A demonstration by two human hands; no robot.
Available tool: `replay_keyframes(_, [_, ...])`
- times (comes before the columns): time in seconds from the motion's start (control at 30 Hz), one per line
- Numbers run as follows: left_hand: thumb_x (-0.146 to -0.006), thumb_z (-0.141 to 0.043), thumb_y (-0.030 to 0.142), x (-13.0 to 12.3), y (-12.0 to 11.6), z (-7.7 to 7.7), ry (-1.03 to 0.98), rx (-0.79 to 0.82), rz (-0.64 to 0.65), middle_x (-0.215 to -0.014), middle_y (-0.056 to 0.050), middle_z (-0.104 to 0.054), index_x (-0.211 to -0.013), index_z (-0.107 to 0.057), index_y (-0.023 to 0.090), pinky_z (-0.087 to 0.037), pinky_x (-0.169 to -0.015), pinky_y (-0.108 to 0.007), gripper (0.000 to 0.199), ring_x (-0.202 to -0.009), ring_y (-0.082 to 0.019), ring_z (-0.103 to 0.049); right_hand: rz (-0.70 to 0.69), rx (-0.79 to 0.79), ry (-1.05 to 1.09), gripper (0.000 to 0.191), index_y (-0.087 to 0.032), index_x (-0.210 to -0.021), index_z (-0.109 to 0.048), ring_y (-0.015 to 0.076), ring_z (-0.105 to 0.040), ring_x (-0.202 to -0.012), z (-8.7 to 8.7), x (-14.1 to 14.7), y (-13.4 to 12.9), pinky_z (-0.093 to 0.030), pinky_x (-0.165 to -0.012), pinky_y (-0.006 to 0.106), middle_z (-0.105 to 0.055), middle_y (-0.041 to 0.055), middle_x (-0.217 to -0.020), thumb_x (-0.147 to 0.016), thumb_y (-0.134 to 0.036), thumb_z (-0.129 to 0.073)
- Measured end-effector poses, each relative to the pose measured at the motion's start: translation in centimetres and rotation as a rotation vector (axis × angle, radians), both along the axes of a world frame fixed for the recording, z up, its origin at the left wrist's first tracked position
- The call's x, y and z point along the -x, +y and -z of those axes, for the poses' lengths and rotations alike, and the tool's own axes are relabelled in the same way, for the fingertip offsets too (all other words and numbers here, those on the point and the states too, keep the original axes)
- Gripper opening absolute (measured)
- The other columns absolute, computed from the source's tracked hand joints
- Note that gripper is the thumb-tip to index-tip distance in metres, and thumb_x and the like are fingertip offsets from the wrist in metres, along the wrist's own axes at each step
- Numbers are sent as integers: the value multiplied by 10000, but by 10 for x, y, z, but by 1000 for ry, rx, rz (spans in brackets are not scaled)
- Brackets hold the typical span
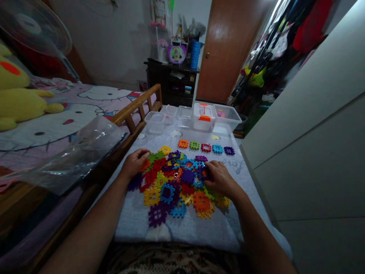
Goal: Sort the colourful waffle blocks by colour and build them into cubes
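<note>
Two hands we see in the head view: the left hand [136,163] at ten o'clock of the pile of colourful plastic pieces [187,176], the right hand [221,177] at three o'clock, by a dark blue piece [204,173]. Fingers of both are bent; whether they pinch, we cannot tell. Five pieces [194,145] make a row at one o'clock, before clear boxes [199,123]

Bare forearms [94,219] and dark lap clothing [182,262] with mottled tan-brown print
</note>
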State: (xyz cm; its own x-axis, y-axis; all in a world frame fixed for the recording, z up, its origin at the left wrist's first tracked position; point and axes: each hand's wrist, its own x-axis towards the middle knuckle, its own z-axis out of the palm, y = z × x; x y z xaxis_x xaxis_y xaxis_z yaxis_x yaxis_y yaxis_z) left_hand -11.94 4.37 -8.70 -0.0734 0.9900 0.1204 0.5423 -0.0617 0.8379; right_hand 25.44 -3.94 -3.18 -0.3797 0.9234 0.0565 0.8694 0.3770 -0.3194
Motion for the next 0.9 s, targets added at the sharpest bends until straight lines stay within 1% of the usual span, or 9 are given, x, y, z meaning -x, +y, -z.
replay_keyframes(0.1, [-763,-557,590,0,0,-1,17,3,3,-1005,-67,-741,-964,-698,179,-493,-934,-351,478,-971,-263,-670,12,13,-13,341,-186,-1110,-623,286,-514,-1072,-1,1,1,-429,-959,414,-587,119,-1143,-779,-241,-686])
replay_keyframes(0.17, [-762,-561,584,0,0,-2,26,7,0,-1012,-69,-741,-969,-698,179,-494,-937,-351,475,-971,-263,-672,18,12,-1,299,-193,-1069,-623,279,-513,-1056,-1,1,2,-432,-948,407,-578,112,-1127,-780,-244,-680])
replay_keyframes(0.27, [-766,-563,580,0,-1,-2,36,10,1,-1019,-66,-743,-978,-700,185,-499,-932,-345,469,-968,-259,-675,25,10,38,308,-195,-1057,-612,270,-518,-1036,0,2,1,-439,-941,403,-569,106,-1107,-760,-226,-686])
replay_keyframes(0.4, [-762,-561,585,0,-1,-2,51,23,8,-1030,-67,-744,-993,-702,187,-504,-932,-348,481,-974,-263,-678,8,-5,131,390,-206,-1131,-593,270,-532,-1069,-1,-7,-1,-449,-967,415,-571,102,-1120,-757,-226,-701])
replay_keyframes(0.53, [-748,-561,598,2,-1,-1,88,40,-3,-1053,-75,-744,-1006,-705,194,-500,-941,-369,501,-986,-278,-677,71,-66,191,451,-224,-1185,-590,275,-533,-1157,-2,-45,14,-440,-1021,437,-568,95,-1193,-750,-242,-704])
replay_keyframes(0.63, [-741,-560,612,3,0,0,99,58,5,-1053,-79,-744,-1011,-709,195,-503,-935,-379,519,-966,-281,-683,205,-94,172,445,-217,-1190,-608,273,-555,-1145,2,-90,42,-445,-1028,436,-572,93,-1189,-755,-271,-690])
replay_keyframes(0.73, [-735,-569,610,3,-1,0,90,76,3,-1045,-76,-746,-1021,-709,198,-520,-890,-366,520,-943,-277,-691,372,-38,107,455,-205,-1187,-631,280,-577,-1115,10,-129,75,-459,-1021,425,-583,93,-1129,-740,-264,-698])
replay_keyframes(0.8, [-729,-576,602,2,-1,-1,84,78,-8,-1028,-71,-749,-1011,-710,202,-530,-862,-355,508,-929,-274,-693,415,-4,72,457,-208,-1182,-641,273,-577,-1140,16,-146,93,-446,-1044,405,-591,88,-1145,-728,-219,-696])
replay_keyframes(0.9, [-718,-586,603,1,-2,-3,76,82,-7,-1002,-66,-753,-1001,-709,204,-541,-839,-349,504,-901,-272,-695,425,46,11,477,-187,-1212,-642,280,-568,-1177,22,-158,112,-433,-1063,395,-597,111,-1198,-739,-211,-698])
